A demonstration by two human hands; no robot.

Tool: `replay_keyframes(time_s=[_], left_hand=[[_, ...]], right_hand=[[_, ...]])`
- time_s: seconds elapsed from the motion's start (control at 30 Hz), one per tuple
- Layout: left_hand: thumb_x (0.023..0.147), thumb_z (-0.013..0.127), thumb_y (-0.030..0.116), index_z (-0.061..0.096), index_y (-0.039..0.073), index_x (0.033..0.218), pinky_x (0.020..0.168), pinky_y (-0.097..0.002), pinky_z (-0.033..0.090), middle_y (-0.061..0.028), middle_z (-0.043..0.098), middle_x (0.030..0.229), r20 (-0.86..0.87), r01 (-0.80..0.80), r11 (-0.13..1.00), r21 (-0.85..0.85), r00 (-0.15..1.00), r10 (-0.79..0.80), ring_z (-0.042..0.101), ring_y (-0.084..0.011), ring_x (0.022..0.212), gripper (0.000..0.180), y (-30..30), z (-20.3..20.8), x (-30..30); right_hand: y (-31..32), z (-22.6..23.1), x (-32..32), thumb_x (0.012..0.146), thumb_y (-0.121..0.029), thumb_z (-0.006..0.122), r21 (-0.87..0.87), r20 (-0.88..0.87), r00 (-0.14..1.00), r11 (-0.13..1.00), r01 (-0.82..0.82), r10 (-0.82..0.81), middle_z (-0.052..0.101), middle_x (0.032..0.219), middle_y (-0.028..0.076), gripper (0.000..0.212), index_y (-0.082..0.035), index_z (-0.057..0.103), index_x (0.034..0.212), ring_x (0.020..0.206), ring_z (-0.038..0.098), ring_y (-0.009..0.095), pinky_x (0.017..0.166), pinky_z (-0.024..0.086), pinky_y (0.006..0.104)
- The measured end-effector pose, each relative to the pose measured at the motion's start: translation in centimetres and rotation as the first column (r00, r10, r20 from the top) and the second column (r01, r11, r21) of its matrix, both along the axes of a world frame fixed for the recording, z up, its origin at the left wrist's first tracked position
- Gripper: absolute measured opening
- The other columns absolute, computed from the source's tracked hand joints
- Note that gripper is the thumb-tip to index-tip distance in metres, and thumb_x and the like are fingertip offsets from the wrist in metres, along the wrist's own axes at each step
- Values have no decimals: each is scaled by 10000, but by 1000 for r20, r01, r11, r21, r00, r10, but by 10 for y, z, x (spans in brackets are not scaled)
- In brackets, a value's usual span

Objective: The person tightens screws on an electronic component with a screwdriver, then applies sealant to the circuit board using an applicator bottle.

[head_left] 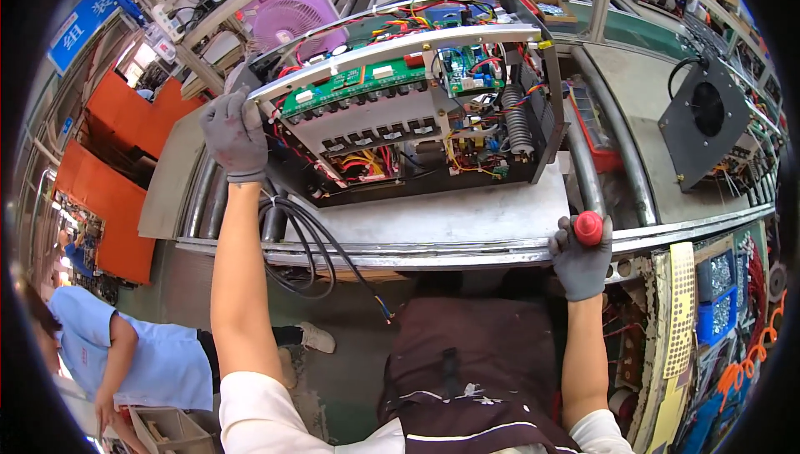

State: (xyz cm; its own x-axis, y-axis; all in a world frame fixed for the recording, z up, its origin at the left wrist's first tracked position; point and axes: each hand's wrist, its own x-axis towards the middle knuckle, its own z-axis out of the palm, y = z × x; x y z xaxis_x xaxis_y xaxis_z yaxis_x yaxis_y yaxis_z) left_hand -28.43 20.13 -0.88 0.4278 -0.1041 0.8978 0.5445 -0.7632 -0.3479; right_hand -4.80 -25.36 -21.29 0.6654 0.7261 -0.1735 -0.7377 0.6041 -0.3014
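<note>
Gripping an open, dark chassis (367, 126) by its left corner with our left hand (236, 139), right hand (581, 262) around a red handle (588, 228), we note green circuit boards (360, 83); chassis sits on pale board (400, 225).

The left hand (236, 137) grips an open chassis (358, 127) by its corner; the right hand (581, 262) holds a red-ended object (588, 228).

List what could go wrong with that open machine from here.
The black cable dangles over the bench edge, so it might snag. The machine's green circuit board is exposed; a knock from the red handle in the right hand could damage it. The left hand is at the frame's corner, where metal might catch the glove.
</note>
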Motion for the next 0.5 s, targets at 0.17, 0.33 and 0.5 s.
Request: replay_keyframes(time_s=[0.17, 0.33, 0.5], left_hand=[[980, 482, 318, 650, 90, 1070, 943, -408, 399, -97, 673, 1009, 59, 32, 999, -30, 998, -30, 602, -301, 990, 298, 11, -10, -1], [988, 476, 333, 667, 78, 1034, 952, -410, 391, -102, 682, 1021, 123, 50, 995, -87, 992, -39, 600, -304, 1014, 322, 19, -16, -4], [998, 463, 310, 675, 66, 1007, 970, -414, 382, -104, 690, 1026, 146, 50, 995, -83, 989, -37, 596, -310, 1032, 323, 22, -19, -2]], right_hand=[[-2, -16, 2, 882, -567, 604, -235, 226, 969, 960, 155, -101, 676, 1047, 146, 604, -37, 580, 1170, 775, 662, 217, 630, 588, 370], [26, 32, -4, 852, -342, 732, -262, 653, 686, 754, 602, -320, 618, 1027, 121, 536, -12, 514, 1214, 835, 646, 215, 690, 557, 328], [51, 62, 8, 761, -189, 832, -140, 963, 242, 559, 817, -114, 626, 1032, 103, 530, -27, 538, 1171, 911, 631, 221, 849, 512, 326]])
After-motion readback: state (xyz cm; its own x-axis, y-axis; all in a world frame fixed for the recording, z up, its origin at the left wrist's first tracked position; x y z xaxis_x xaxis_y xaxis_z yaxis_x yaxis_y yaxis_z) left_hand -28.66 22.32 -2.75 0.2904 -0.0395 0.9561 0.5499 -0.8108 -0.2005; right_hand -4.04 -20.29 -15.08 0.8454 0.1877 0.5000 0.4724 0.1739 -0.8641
